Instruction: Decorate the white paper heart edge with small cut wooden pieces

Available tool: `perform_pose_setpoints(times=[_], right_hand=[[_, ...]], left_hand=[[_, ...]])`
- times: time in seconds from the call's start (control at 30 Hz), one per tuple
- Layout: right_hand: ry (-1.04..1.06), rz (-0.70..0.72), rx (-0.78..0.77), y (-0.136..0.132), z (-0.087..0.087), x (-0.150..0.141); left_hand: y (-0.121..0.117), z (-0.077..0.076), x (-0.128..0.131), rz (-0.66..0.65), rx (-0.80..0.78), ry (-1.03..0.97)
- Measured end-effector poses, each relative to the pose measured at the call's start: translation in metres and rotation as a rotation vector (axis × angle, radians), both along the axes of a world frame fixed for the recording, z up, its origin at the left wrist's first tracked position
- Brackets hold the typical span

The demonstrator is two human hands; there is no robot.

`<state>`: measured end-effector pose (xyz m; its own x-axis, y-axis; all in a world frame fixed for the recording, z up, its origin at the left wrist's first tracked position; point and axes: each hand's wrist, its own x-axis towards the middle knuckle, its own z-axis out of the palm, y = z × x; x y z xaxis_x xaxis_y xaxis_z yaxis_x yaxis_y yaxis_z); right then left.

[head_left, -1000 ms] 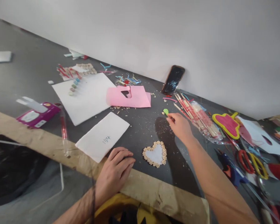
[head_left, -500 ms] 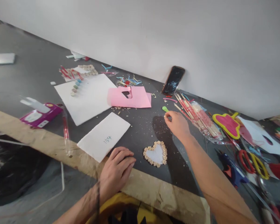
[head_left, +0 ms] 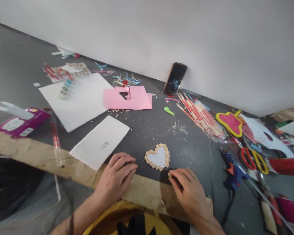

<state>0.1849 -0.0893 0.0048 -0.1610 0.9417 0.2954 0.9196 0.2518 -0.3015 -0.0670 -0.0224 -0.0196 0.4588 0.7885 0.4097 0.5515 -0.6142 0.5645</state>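
Observation:
A small white heart (head_left: pixel 158 156) rimmed with beige beads lies on the dark table. My right hand (head_left: pixel 189 192) rests just below and to the right of it, fingertips pinched on a tiny beige bead (head_left: pixel 170 175) close to the heart's lower edge. My left hand (head_left: pixel 117 178) lies palm down on the wooden table edge (head_left: pixel 39 156), fingers flat and holding nothing. It sits beside a white card marked 154 (head_left: pixel 100 142). Loose beads (head_left: pixel 178 127) are scattered beyond the heart.
A pink paper with a heart cutout (head_left: pixel 127 98), a large white sheet (head_left: pixel 75 99) and a purple box (head_left: pixel 22 122) are at the left. A phone (head_left: pixel 175 79) leans on the wall. A stick bundle (head_left: pixel 201 116), a blue glue gun (head_left: pixel 231 169) and scissors (head_left: pixel 253 160) are at the right.
My right hand pulled back from the green scrap near the sticks to the heart's lower right edge, now pinching a bead. The left hand stayed put; the view shifted slightly.

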Motion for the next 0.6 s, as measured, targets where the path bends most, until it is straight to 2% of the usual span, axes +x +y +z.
perform_pose_setpoints(times=[0.17, 0.37, 0.6], right_hand=[[-0.003, -0.030, -0.021, -0.004, -0.006, 0.004], [0.015, -0.142, -0.043, -0.012, -0.009, 0.002], [-0.015, -0.143, 0.040, -0.004, -0.011, -0.011]], left_hand=[[0.000, 0.001, 0.000, 0.011, 0.009, 0.007], [-0.001, 0.001, 0.000, 0.018, 0.009, 0.014], [0.000, -0.002, -0.001, 0.019, 0.042, 0.016]])
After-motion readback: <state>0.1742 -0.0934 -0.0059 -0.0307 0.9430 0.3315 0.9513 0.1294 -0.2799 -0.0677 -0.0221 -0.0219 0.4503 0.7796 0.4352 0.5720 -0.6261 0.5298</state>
